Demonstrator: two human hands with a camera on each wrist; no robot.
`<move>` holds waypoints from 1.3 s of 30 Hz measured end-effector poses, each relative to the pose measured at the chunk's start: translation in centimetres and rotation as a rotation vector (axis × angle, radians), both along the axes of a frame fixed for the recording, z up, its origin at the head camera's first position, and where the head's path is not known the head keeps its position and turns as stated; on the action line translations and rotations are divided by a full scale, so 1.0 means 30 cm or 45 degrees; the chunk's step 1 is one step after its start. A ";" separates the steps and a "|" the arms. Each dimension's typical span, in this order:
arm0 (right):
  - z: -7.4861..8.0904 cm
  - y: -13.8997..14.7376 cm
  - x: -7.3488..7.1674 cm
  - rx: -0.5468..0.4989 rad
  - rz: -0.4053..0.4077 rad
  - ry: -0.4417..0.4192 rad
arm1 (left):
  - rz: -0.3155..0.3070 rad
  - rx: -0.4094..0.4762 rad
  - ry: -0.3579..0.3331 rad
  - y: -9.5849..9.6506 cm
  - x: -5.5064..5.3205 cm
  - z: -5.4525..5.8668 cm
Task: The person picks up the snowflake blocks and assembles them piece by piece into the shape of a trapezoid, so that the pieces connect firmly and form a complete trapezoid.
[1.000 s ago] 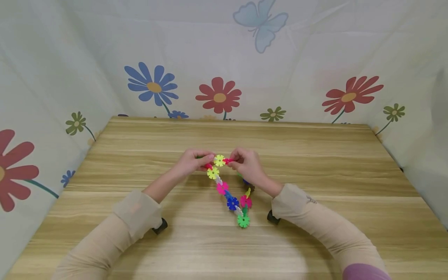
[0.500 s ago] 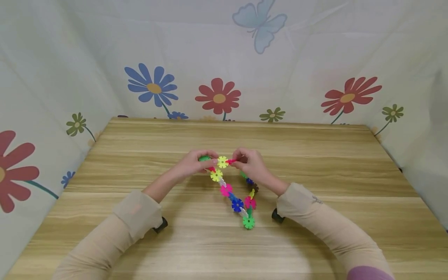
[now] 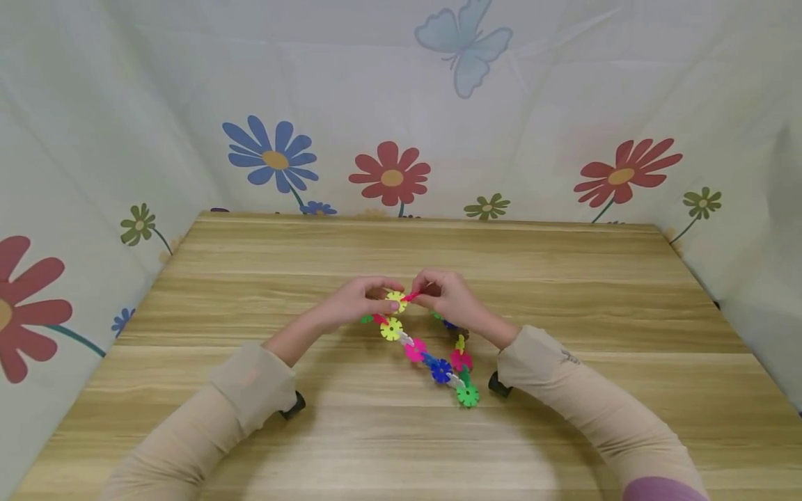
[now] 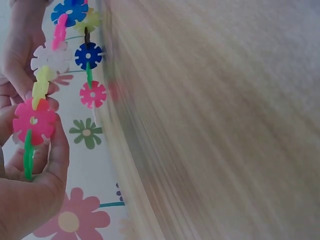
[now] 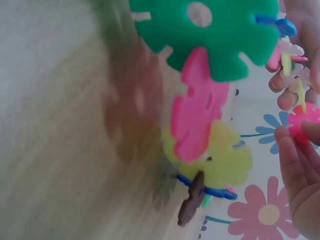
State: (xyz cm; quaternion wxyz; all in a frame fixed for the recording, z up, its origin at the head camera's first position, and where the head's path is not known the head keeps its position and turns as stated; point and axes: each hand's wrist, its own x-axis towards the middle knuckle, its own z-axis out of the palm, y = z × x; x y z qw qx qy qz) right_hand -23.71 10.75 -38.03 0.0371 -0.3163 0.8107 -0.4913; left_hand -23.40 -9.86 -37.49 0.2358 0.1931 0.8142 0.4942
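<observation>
A chain of notched, flower-shaped plastic discs in several colours hangs in a loop below both hands. My left hand pinches a yellow disc at the top, its thumb across the front. Between the fingertips of my right hand is a pink disc, set edge-on against that yellow one. A small green disc shows beneath the left hand. In the left wrist view another pink disc sits by the left fingers. Close to the right wrist camera hangs a large-looking green disc.
A wood-grain table lies under the hands. Behind it and at both sides hangs a pale curtain printed with flowers and a butterfly. Black wrist-worn devices show under the sleeves.
My left fingers have shifted onto the yellow disc at the top. The lower loop of the chain has swung to the right. My right hand has moved slightly right, still pinching the pink disc.
</observation>
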 end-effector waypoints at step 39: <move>-0.056 0.044 -0.143 0.151 -0.273 -0.767 | 0.052 0.068 -0.013 0.001 -0.003 -0.016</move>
